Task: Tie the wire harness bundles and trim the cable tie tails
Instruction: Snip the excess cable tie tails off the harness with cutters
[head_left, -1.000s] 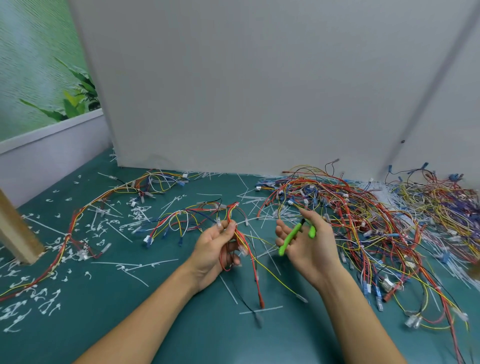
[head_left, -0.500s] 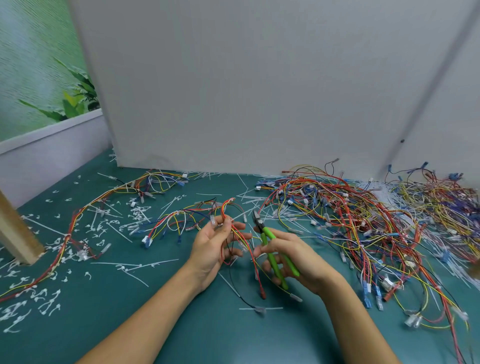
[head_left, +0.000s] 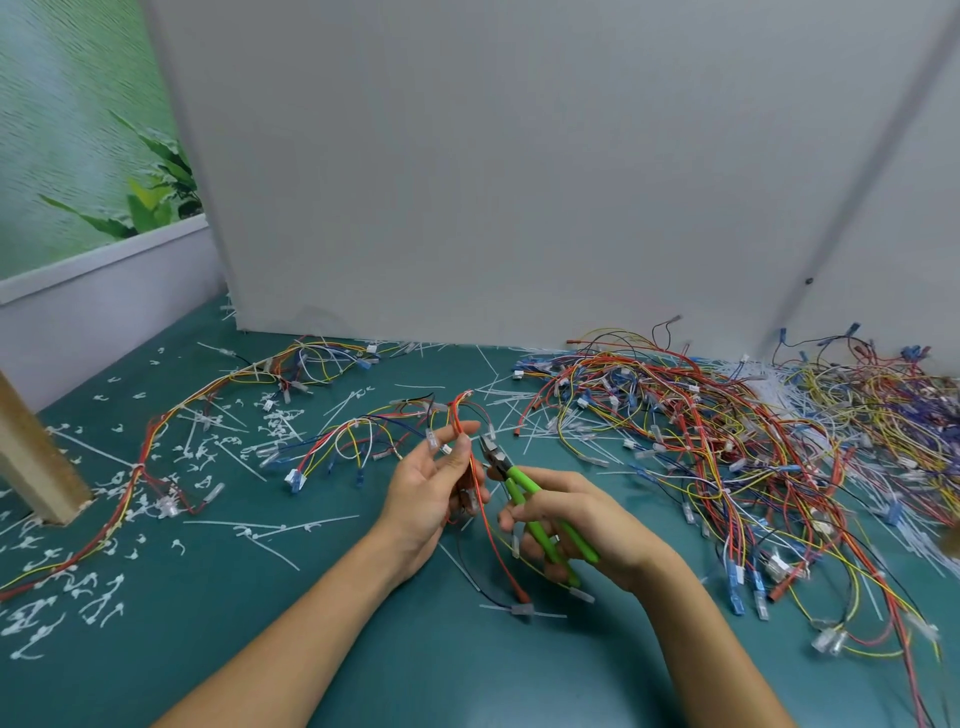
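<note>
My left hand holds a small wire harness of red, yellow, blue and white wires above the green table, fingers curled round its red strands. My right hand grips green-handled cutters, whose dark jaws point up and left, right beside the red wires at my left fingertips. Red and black wire ends hang below my hands to the table.
A large heap of loose harnesses covers the right side of the table. A tied harness stretches along the left. Cut white tie tails litter the green mat. A wooden post stands at left, a grey panel behind.
My right hand turned the cutters from a loose hold at palm level to jaws pointing up, then brought them left against the wires in my left hand.
</note>
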